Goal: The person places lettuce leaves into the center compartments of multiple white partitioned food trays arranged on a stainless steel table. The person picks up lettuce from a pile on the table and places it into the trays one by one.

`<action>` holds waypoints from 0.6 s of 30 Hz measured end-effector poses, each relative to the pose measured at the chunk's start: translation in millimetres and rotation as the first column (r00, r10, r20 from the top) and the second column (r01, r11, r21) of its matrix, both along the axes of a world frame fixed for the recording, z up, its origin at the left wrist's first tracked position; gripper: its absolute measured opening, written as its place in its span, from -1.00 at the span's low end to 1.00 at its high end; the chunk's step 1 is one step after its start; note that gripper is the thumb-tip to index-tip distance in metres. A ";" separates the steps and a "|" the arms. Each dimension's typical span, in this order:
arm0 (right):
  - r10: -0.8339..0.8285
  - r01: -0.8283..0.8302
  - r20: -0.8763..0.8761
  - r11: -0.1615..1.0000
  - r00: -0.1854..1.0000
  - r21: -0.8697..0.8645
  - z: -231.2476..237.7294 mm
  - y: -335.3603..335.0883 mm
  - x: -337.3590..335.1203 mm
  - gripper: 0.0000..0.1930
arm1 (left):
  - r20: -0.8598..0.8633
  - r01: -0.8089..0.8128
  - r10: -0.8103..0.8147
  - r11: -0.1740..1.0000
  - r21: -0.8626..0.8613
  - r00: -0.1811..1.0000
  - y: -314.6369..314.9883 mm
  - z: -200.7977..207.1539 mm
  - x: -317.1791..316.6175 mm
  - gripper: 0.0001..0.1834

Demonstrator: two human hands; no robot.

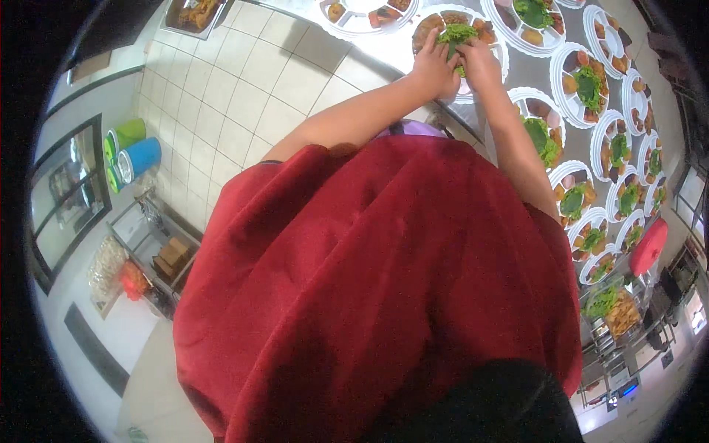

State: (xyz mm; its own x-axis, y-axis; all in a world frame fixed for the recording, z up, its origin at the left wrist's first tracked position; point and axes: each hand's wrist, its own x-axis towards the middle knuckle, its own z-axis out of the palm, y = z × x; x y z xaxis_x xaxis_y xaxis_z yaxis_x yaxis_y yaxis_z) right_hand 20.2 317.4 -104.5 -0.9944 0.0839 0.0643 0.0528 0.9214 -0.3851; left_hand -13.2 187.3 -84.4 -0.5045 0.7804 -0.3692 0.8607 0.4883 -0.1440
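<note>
My left hand (436, 71) and my right hand (480, 65) meet over a white scalloped, divided plate (504, 68) at the table's edge. Their fingers are bent onto a green lettuce leaf (458, 32) in the middle of that plate, gripping it from both sides; some fingertips are hidden in the leaf. Brown food portions lie in the compartments around it. Just left is another divided plate (353, 29) with food, and no lettuce shows on the part in view. To the right of my right forearm sits a plate whose lettuce (543, 140) fills the centre.
Many similar plates (555, 80) spread over the metal table to the right. Past them are a red round object (650, 247) and a container with lettuce (602, 303) and fried brown pieces (622, 316). Blue (140, 160) and green (127, 134) bins stand left on the tiled floor (244, 81).
</note>
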 end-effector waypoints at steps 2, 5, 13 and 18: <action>-0.010 0.010 0.000 1.000 1.000 0.015 -3.6 0.1 -1.5 -0.79 | 0.020 -0.012 0.012 1.000 -0.012 1.000 -0.2 -1.0 1.0 -0.41; -0.027 0.027 0.046 1.000 0.999 0.003 -3.7 -0.8 0.4 -0.80 | 0.053 -0.003 0.005 1.000 -0.028 0.999 -2.2 -3.2 -0.8 -0.40; 0.188 -0.210 0.210 0.974 0.959 0.084 6.1 7.5 18.2 -0.64 | 0.179 0.014 0.039 0.958 -0.286 0.983 15.9 17.2 -11.3 -0.42; 0.246 -0.297 0.216 0.921 0.945 0.252 8.4 6.3 24.1 -0.60 | 0.212 0.011 0.047 0.964 -0.266 0.976 18.7 36.3 -13.3 -0.40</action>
State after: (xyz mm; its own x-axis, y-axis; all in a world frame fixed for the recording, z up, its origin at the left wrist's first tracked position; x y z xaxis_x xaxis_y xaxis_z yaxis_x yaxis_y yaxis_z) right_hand 44.3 323.7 -96.2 -0.9733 -0.1868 -0.1332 -0.1713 0.9779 -0.1196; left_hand -26.6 206.0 -48.1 -0.4035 0.6315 -0.6621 0.8769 0.4734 -0.0828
